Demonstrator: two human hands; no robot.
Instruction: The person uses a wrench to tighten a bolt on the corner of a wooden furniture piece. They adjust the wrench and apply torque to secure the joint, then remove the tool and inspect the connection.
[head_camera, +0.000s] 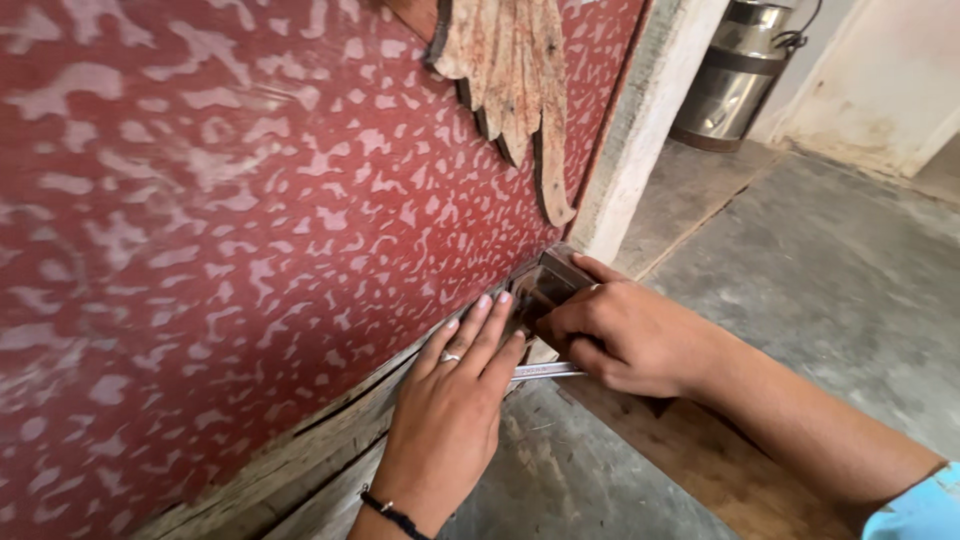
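A small brown metal bracket (548, 283) sits against the lower edge of a large red board with a pale mottled pattern (230, 220). My right hand (625, 335) grips the bracket and presses it to the board's corner. My left hand (450, 400), with a ring and a dark wrist band, lies flat with its fingers apart against the board's lower edge, its fingertips touching the bracket. A thin silver metal strip (545, 372), maybe a ruler, sticks out under the two hands.
A carved wooden piece (510, 80) hangs on the board above. A white door frame post (640, 130) stands right of the board. A steel can (740, 70) stands on the grey concrete floor (830, 270) at the back. A wooden plank (700, 460) lies under my right forearm.
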